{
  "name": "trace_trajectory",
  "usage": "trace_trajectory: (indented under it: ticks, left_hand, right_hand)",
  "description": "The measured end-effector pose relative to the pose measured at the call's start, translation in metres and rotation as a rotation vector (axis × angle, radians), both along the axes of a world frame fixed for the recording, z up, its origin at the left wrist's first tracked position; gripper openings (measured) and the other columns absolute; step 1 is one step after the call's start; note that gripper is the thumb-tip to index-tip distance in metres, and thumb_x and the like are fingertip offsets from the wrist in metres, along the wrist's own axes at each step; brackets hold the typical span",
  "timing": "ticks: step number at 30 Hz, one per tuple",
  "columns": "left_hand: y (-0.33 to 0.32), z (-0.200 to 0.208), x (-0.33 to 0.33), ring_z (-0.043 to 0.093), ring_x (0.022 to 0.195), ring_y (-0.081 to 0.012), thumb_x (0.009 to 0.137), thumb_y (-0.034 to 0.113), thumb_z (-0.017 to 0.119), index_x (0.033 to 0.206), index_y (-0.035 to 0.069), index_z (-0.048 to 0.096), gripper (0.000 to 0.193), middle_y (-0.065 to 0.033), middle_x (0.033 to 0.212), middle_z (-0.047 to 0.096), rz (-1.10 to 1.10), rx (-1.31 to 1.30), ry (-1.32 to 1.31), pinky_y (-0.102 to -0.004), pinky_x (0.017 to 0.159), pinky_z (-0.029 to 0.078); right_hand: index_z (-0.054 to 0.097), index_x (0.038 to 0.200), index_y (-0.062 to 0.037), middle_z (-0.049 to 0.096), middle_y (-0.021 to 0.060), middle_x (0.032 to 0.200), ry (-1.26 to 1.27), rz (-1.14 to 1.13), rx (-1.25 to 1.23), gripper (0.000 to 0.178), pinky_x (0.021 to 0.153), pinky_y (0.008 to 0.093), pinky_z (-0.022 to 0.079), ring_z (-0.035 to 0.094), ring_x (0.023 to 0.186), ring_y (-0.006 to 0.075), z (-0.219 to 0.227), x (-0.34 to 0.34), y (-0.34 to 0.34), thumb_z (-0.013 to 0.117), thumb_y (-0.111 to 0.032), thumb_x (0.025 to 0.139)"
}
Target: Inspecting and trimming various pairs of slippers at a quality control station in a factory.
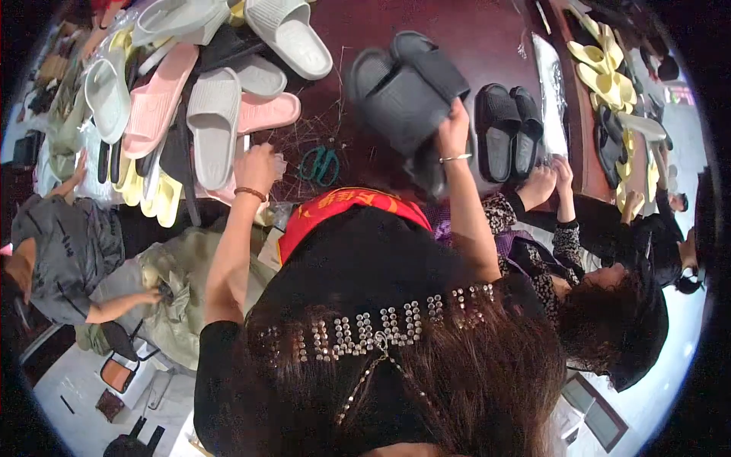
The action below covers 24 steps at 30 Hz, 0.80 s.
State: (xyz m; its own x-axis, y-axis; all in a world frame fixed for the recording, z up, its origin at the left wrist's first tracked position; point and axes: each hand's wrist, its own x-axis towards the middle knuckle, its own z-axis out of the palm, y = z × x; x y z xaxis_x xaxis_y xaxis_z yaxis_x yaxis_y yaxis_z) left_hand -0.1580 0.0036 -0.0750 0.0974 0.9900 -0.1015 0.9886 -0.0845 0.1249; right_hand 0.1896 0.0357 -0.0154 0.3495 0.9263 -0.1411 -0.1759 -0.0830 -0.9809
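Observation:
My right hand (453, 128), with a bangle at the wrist, grips black slide sandals (407, 107) above the table, right of centre. They overlap and blur slightly, so I cannot tell exactly how many there are. My left hand (257, 169) is at the table's near edge, its fingers curled by a small translucent piece (280, 164); whether they grip it is unclear. Just beyond and left of that hand lie a grey slide (214, 126) and a pink slide (268, 113). Teal-handled scissors (320, 164) rest between my hands.
Grey, pink, yellow and black slides (161, 99) are heaped on the dark red table (350, 19) at left. A black pair (499, 129) stands at right beside a co-worker's hands (550, 181) and clear plastic bags (548, 84). More yellow slides (605, 72) lie farther right. Another person (68, 244) sits at left.

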Motion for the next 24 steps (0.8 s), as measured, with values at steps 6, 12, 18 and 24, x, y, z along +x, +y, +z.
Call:
trace_trajectory:
  ticks: [6, 12, 18, 24]
  left_hand:
    - [0.015, 0.033, 0.027, 0.059, 0.073, -0.0232, 0.079, 0.013, 0.051, 0.091, 0.003, 0.057, 0.016, -0.0103, 0.082, 0.061, -0.006, 0.076, -0.727, -0.0327, 0.066, 0.046]
    - [0.019, 0.039, 0.085, 0.059, 0.073, -0.0169, 0.082, 0.015, 0.053, 0.104, 0.002, 0.052, 0.025, -0.0084, 0.082, 0.061, 0.02, -0.105, -1.054, -0.0294, 0.065, 0.046]
    - [0.021, 0.005, 0.128, 0.054, 0.089, -0.0158, 0.079, 0.01, 0.057, 0.119, 0.003, 0.04, 0.044, -0.0091, 0.1, 0.056, -0.009, -0.294, -1.136, -0.0288, 0.076, 0.044]
    - [0.044, -0.037, 0.13, 0.052, 0.093, -0.0171, 0.073, 0.007, 0.063, 0.122, 0.003, 0.037, 0.056, -0.0119, 0.105, 0.053, 0.107, -0.642, -1.409, -0.0264, 0.078, 0.043]
  right_hand:
    - [0.053, 0.089, 0.0047, 0.051, 0.0182, 0.098, -1.194, -0.039, 0.394, 0.036, 0.096, 0.0422, 0.03, 0.043, 0.101, 0.0371, -0.035, -0.021, -0.014, 0.047, 0.007, 0.053]
    - [0.049, 0.08, 0.0042, 0.049, 0.0175, 0.093, -1.272, 0.126, 0.337, 0.027, 0.097, 0.0444, 0.028, 0.045, 0.096, 0.0359, -0.072, -0.029, -0.04, 0.048, 0.006, 0.053]
    - [0.05, 0.082, 0.0035, 0.049, 0.0181, 0.094, -1.111, 0.072, 0.243, 0.027, 0.097, 0.0428, 0.029, 0.045, 0.097, 0.034, -0.102, -0.049, -0.042, 0.05, 0.004, 0.054]
    - [0.047, 0.104, -0.0044, 0.047, 0.0177, 0.109, -1.001, 0.427, -0.012, 0.047, 0.092, 0.0399, 0.033, 0.044, 0.104, 0.0328, -0.099, 0.003, -0.02, 0.059, -0.01, 0.059]
